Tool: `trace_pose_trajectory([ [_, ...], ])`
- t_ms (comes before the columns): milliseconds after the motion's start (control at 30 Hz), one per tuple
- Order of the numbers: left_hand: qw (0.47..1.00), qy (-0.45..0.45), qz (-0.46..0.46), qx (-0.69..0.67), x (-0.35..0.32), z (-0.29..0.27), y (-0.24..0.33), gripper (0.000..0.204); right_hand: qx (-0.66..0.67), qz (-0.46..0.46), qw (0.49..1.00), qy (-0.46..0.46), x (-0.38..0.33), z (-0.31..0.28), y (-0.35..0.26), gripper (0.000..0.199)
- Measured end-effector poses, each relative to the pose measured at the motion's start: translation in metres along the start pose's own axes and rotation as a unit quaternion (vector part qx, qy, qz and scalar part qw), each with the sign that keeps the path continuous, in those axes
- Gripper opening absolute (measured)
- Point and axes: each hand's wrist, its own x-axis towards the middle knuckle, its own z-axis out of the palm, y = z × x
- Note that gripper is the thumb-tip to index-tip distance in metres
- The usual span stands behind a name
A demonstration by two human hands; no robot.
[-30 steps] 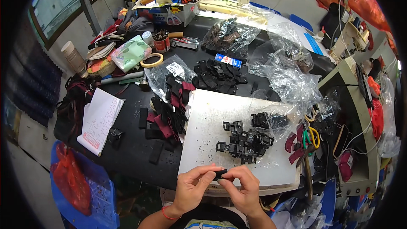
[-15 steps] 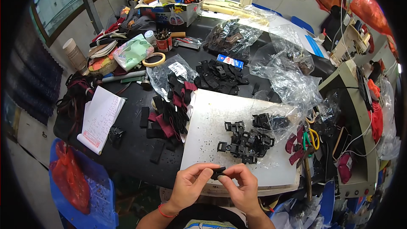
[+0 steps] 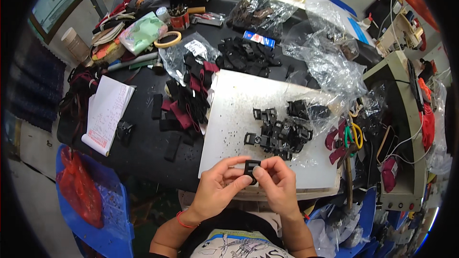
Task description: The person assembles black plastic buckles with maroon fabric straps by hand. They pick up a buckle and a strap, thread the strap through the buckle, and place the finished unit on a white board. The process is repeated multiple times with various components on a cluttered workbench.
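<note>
Between my two hands, over the near edge of the white board (image 3: 229,114), is a small black plastic buckle (image 3: 252,167) with slots across it. My left hand (image 3: 221,181) pinches its left side with thumb and fingers. From the other side, my right hand (image 3: 277,184) grips it, the thumb lying on its face. Just beyond my hands, a heap of black buckles (image 3: 282,134) lies on the board. Left of the board are black and maroon strap pieces (image 3: 184,110).
More black pieces (image 3: 246,55) lie behind the board, beside crumpled clear plastic bags (image 3: 320,67). Scissors with yellow and green handles (image 3: 355,137) rest at the right. At the left are an open notebook (image 3: 107,114) and a blue chair (image 3: 112,200) holding a red bag.
My hands have moved slightly farther over the board. The buckle has turned from edge-on so its slotted face shows. The whole view has tilted downward.
</note>
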Motion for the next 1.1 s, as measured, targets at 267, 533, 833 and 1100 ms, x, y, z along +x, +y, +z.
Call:
trace_pose_trajectory([
  [267, 0.945, -0.202, -0.192, -0.170, 0.003, -0.018, 0.004, 0.035, -0.043, -0.098, 0.993, -0.050, -0.001, -0.015, 0.014, 0.018],
  [533, 0.995, 0.008, -0.066, -0.070, -0.003, 0.004, -0.003, 0.028, -0.176, -0.168, 0.970, 0.011, -0.004, -0.004, 0.000, 0.022],
  [833, 0.997, 0.045, 0.011, -0.055, -0.007, 0.028, -0.025, 0.014, -0.203, -0.253, 0.939, 0.115, 0.002, 0.013, 0.023, 0.006],
  [1100, 0.914, 0.150, 0.164, 0.339, -0.002, 0.009, -0.010, 0.017, -0.206, -0.177, 0.962, 0.014, 0.006, 0.012, 0.009, 0.008],
])
